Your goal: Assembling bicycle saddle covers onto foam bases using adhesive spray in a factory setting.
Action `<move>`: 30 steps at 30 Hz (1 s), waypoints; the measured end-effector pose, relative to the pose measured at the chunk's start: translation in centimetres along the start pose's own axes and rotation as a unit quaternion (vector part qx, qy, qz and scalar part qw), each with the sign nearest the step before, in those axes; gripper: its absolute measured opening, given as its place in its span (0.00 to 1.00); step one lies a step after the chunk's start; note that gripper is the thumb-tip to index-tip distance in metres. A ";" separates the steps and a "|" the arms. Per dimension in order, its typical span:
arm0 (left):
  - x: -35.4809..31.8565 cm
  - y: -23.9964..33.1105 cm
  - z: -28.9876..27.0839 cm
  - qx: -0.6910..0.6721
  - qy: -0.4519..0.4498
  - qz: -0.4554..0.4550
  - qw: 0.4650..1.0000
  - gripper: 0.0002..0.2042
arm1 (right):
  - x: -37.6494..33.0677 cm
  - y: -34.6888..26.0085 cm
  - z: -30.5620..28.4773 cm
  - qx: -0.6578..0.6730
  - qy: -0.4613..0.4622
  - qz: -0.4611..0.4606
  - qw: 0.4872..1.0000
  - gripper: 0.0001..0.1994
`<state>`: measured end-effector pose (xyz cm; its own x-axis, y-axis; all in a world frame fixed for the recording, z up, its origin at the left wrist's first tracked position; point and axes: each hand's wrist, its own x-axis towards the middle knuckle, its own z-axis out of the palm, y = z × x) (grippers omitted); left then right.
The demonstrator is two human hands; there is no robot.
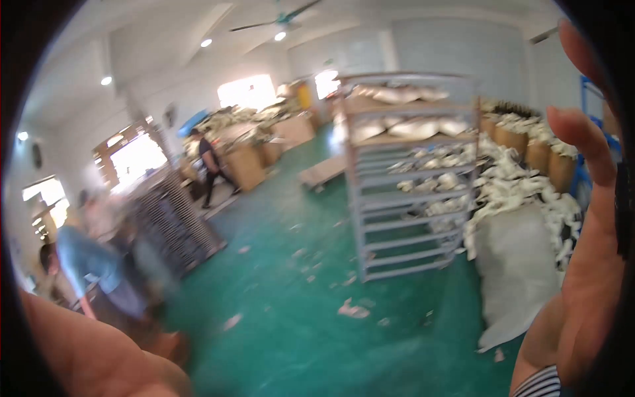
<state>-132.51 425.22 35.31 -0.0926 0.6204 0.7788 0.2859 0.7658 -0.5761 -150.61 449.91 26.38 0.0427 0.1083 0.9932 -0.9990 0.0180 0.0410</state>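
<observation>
Very close in the lower left corner is my left hand (pixel 99 354), a large blurred patch of skin with its fingers out of view. My right hand (pixel 589 218) rises along the right rim, with a striped cuff (pixel 539 384) at its wrist. Two of its digits show, stretched upward and apart, and nothing shows between them. Both hands are raised near the camera; neither visibly touches any object in the room. Beyond the right hand stands a grey metal rack (pixel 360 218) with several shelves, carrying pale bundled pieces (pixel 397 129).
Pale pieces (pixel 522 178) are heaped behind a grey-white sack (pixel 516 271) at right. A flat trolley (pixel 324 173) stands beyond the rack. At left, a person in blue (pixel 92 258) bends beside stacked trays (pixel 175 218); another person (pixel 210 165) walks by cartons. Scraps (pixel 354 309) litter the green floor (pixel 264 351).
</observation>
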 end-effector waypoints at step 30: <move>-68.2 14.7 -40.3 0.399 0.466 -0.768 0.186 0.07 | -31.4 -38.5 84.8 0.698 -0.564 0.287 0.335 0.04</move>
<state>-83.58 387.37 -16.25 0.8313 -0.4463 -0.3314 0.3373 -0.0689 0.9389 -114.63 361.48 2.88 0.5932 -0.7624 0.2586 0.0956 -0.2522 -0.9629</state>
